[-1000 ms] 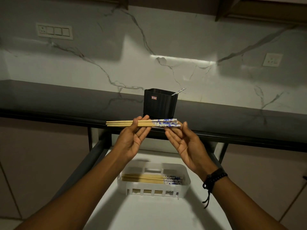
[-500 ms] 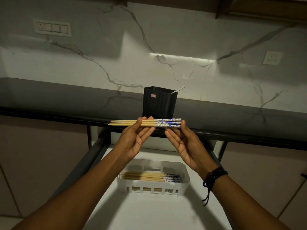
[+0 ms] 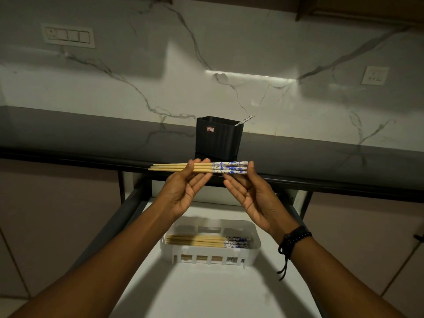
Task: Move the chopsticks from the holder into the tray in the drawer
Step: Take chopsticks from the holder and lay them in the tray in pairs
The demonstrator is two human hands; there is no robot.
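I hold three wooden chopsticks (image 3: 213,167) with blue-and-white patterned ends level in front of the counter edge. My left hand (image 3: 185,187) pinches their plain middle and my right hand (image 3: 250,191) holds the patterned ends at the fingertips. Behind them a black ribbed holder (image 3: 218,136) stands on the dark counter, with one chopstick end (image 3: 246,119) sticking out of its right side. Below my hands a white slotted tray (image 3: 211,257) lies in the open drawer and holds several chopsticks (image 3: 206,241) laid flat, patterned ends to the right.
The drawer's white floor (image 3: 206,290) stretches toward me between dark side rails (image 3: 119,216). The dark counter (image 3: 91,138) runs across, its front edge just behind my hands. A marble wall with a switch panel (image 3: 67,35) and a socket (image 3: 374,75) rises behind.
The bundle has stayed between both hands and in front of the holder; it has shifted slightly to the right and its ends are more evenly lined up.
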